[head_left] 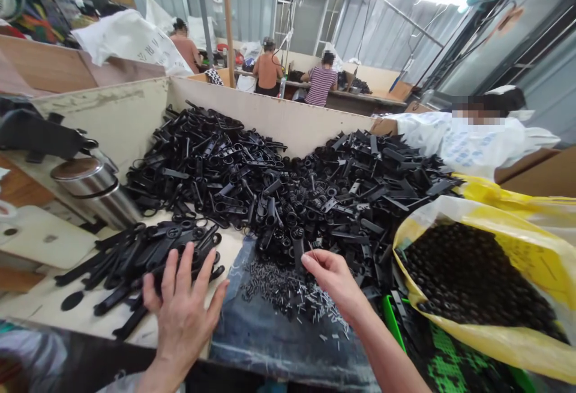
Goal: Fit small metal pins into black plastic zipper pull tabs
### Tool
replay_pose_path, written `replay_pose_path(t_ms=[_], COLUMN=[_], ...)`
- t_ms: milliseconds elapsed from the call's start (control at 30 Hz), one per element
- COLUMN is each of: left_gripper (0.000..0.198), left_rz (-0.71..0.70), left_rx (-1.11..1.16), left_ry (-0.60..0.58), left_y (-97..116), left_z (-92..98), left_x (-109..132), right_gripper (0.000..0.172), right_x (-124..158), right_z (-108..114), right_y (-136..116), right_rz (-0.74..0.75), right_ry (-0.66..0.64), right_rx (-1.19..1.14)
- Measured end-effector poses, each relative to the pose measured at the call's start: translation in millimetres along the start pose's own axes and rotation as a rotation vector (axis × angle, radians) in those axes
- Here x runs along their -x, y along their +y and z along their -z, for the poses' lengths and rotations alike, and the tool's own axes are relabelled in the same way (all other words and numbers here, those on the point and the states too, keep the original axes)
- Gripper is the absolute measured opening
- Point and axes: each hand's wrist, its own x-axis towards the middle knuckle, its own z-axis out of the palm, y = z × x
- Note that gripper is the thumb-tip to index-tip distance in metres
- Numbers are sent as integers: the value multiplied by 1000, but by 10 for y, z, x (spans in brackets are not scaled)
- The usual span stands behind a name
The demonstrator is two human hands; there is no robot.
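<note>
My left hand is open with its fingers spread. Its fingertips lie over a row of long black plastic handle-like parts on the pale tabletop. My right hand is closed in a pinch at the front of the big heap. What its fingertips hold is too small to make out; a black part is right beside them. Below the right hand, small metal pins and tiny dark pieces are scattered on a dark blue mat.
Black plastic parts pile up against a pale board wall. On the right are a yellow-and-white sack of small black pieces and a green crate. A steel flask stands at left. Several people work farther back.
</note>
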Motion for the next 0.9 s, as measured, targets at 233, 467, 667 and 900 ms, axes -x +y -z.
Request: replay_pose_path(t_ms=[233,467,667,900], left_gripper=[53,55,41,35], left_rz=[833,1188,1311,1284], left_rx=[1159,1326,1480,1533], left_ry=[-627,-579,-718,-785], left_y=[810,715,722,730], left_z=[33,75,218,362], left_x=[-95,-139,-121,-45], right_gripper=[47,20,8,17], right_x=[470,-286,-927,-136], right_z=[-314,-26,-10,76], right_y=[-64,-318,-316,-297], right_rz=[59,356,370,468], right_ry=[-324,165,269,68], right_rx=[-223,340,430,243])
